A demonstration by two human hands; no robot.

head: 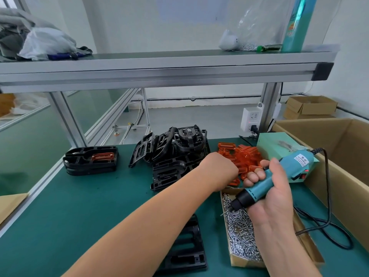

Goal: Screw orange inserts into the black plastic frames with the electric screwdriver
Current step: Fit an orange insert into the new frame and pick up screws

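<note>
My right hand (273,198) grips the teal electric screwdriver (279,176), its bit pointing down-left over a tray of screws (239,232). My left hand (219,170) reaches across into the pile of orange inserts (243,158); its fingers are hidden, so whether it holds one is unclear. A heap of black plastic frames (171,150) lies just behind my left wrist. One black frame (187,248) lies near me, partly under my left forearm. At the left stands a stack of frames with an orange insert fitted on top (91,159).
A large open cardboard box (339,148) lines the right edge. The screwdriver's black cord (327,222) loops over the green mat (79,216). A teal power unit (279,144) sits behind the inserts. An aluminium shelf (159,70) spans overhead.
</note>
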